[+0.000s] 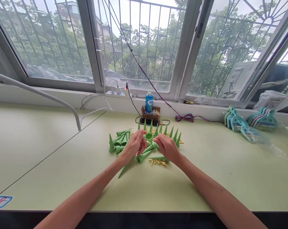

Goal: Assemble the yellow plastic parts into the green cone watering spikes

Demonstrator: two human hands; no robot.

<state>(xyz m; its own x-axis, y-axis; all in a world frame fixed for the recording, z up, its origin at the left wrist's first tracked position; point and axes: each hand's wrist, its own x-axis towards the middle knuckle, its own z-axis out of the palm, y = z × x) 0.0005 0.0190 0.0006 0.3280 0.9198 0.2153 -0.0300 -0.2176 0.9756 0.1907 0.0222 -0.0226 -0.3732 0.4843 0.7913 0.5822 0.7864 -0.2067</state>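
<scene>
My left hand (135, 143) is closed, thumb and fingertips together, above a pile of green plastic plant spikes. Opposite it, my right hand (167, 147) is closed with curled fingers. Whatever is pinched in either hand is too small or hidden. Between my fingertips shows the round open end of a green spike (149, 136); I cannot tell which hand, if any, grips it. Loose spikes (144, 156) lie below and to the left of my hands. Several spikes (171, 131) stand point up in a curved row behind them. Small yellow pieces (158, 162) lie near my right wrist.
Behind the row stand a small cardboard box (151, 116) and a blue bottle (149, 102). A phone (145, 121) with a cable lies there. Coiled wire (184, 117) rests by the sill. Teal plastic clips (239, 122) in clear bags are at right. A white tube (63, 103) crosses the left.
</scene>
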